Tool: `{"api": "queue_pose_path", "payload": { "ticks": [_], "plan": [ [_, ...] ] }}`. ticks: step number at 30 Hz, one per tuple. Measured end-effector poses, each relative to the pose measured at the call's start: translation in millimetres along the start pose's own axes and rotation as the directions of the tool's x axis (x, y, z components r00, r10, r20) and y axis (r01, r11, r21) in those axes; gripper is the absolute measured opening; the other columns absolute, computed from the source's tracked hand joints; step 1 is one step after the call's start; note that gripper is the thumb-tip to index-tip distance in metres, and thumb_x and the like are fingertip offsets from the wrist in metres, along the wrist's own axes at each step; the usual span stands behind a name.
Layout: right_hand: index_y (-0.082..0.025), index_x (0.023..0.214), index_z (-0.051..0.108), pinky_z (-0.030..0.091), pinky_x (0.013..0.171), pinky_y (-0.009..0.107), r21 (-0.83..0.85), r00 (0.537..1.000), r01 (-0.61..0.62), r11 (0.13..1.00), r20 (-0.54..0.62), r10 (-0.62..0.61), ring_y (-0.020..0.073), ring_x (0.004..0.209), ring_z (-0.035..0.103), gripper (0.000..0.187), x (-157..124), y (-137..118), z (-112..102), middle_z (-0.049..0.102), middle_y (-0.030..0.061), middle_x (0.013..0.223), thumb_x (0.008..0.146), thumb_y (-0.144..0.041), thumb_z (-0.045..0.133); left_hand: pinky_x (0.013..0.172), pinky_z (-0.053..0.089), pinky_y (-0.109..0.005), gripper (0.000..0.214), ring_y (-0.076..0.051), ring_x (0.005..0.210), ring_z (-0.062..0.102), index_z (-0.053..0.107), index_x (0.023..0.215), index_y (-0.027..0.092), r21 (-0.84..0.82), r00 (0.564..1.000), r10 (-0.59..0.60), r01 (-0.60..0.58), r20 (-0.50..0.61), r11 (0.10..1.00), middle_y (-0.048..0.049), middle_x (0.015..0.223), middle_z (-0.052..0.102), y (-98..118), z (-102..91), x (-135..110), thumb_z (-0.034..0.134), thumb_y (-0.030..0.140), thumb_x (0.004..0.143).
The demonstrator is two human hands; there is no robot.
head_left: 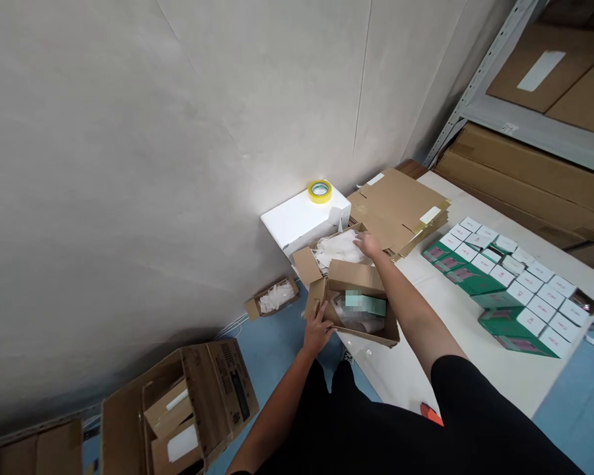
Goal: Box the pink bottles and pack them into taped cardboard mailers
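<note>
An open cardboard box (391,328) sits at the near left edge of the table. In it lie a pale green carton (373,305) and clear plastic wrap (354,322). My left hand (317,328) grips the left side of this box, fingers bent over its edge. Just behind stands a second open box full of white packing paper (340,247). My right hand (367,244) reaches over into that second box, with its fingers closed on the paper; the fingertips are partly hidden.
Yellow tape (319,191) lies on a white box (297,214) by the wall. Flattened cardboard (396,201) is stacked beside it. Rows of green-and-white cartons (517,290) stand on the table (455,343). A small paper-filled box (277,295) and a large carton (218,389) are at left.
</note>
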State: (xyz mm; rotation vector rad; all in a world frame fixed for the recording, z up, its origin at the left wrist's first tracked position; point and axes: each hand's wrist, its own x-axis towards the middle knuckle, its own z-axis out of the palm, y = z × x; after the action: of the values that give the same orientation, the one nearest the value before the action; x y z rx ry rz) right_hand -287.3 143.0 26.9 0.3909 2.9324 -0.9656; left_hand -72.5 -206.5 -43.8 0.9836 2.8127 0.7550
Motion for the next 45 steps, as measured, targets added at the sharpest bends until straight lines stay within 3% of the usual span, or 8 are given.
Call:
{"api": "queue_pose_path", "payload": {
  "ticks": [4,13,19,24,29,34,39,45],
  "plan": [
    [-0.015,0.107,0.079,0.049,0.104,0.039,-0.006,0.991,-0.019,1.0,-0.135,0.018,0.0295,0.117,0.067,0.021,-41,-9,-4,0.074,0.0168,0.125,0.098,-0.023,0.063,0.118,0.043,-0.066,0.008,-0.038,0.159,0.028,0.077,0.083,0.025,-0.002,0.999,0.034,-0.034,-0.008,0.999,-0.0023,0.17,0.038,-2,0.8,2,0.076,0.03,0.09],
    [-0.021,0.112,0.078,0.053,0.1,0.044,0.078,0.878,-0.157,0.985,-0.445,0.175,0.0327,0.109,0.073,0.03,-105,-44,-30,0.079,0.0137,0.117,0.098,-0.036,0.057,0.121,0.04,-0.067,0.006,-0.04,0.16,0.025,0.082,0.086,0.025,-0.095,0.991,0.125,-0.121,0.04,0.988,-0.0016,0.171,0.036,-13,4.0,-3,0.076,0.028,0.087],
    [-0.021,0.13,0.069,0.05,0.107,0.044,0.108,0.827,-0.114,0.988,-0.541,0.154,0.0303,0.119,0.067,0.041,-202,-57,-31,0.074,0.0119,0.129,0.102,-0.038,0.044,0.12,0.04,-0.067,0.009,-0.044,0.159,0.024,0.082,0.083,0.023,-0.221,0.975,0.209,-0.189,0.07,0.957,-0.0021,0.166,0.044,-18,-0.1,6,0.074,0.022,0.087],
    [-0.024,0.123,0.071,0.048,0.112,0.047,0.158,0.743,-0.199,0.967,-0.62,0.254,0.03,0.123,0.063,0.04,-290,-56,-5,0.073,0.0119,0.125,0.103,-0.044,0.043,0.125,0.035,-0.066,0.013,-0.041,0.16,0.021,0.083,0.083,0.024,-0.288,0.946,0.309,-0.271,0.094,0.918,-0.0025,0.163,0.049,-26,4.3,16,0.072,0.019,0.087],
    [-0.024,0.115,0.075,0.04,0.12,0.056,0.198,0.732,-0.31,0.93,-0.574,0.367,0.0313,0.134,0.057,0.036,-336,-41,41,0.071,0.0136,0.128,0.101,-0.042,0.047,0.128,0.035,-0.061,0.014,-0.039,0.16,0.023,0.083,0.083,0.022,-0.332,0.893,0.437,-0.382,0.106,0.862,-0.0046,0.161,0.05,-30,10.2,27,0.071,0.022,0.09],
    [-0.026,0.115,0.077,0.026,0.124,0.07,0.183,0.737,-0.508,0.842,-0.413,0.535,0.0403,0.157,0.027,0.033,-362,-26,73,0.054,0.011,0.155,0.089,-0.044,0.069,0.126,0.04,-0.058,0.009,-0.038,0.16,0.023,0.083,0.085,0.021,-0.386,0.823,0.541,-0.448,0.175,0.806,-0.0085,0.16,0.051,-23,20.7,38,0.074,0.02,0.087],
    [-0.024,0.13,0.071,0.032,0.124,0.064,0.202,0.641,-0.527,0.825,-0.543,0.542,0.0384,0.159,0.024,0.042,-408,-14,68,0.05,0.0112,0.16,0.09,-0.037,0.064,0.124,0.041,-0.059,0.012,-0.037,0.163,0.017,0.081,0.083,0.021,-0.427,0.755,0.624,-0.505,0.203,0.75,-0.0044,0.168,0.04,1,35.6,52,0.072,0.013,0.086],
    [-0.021,0.139,0.065,0.034,0.126,0.058,0.297,0.579,-0.53,0.795,-0.558,0.595,0.0352,0.155,0.035,0.051,-462,-4,47,0.046,0.0134,0.162,0.092,-0.04,0.061,0.124,0.04,-0.061,0.016,-0.04,0.163,0.016,0.078,0.085,0.018,-0.4,0.739,0.631,-0.517,0.236,0.756,-0.0084,0.17,0.037,40,43.4,66,0.074,0.004,0.078]
  ]
}}
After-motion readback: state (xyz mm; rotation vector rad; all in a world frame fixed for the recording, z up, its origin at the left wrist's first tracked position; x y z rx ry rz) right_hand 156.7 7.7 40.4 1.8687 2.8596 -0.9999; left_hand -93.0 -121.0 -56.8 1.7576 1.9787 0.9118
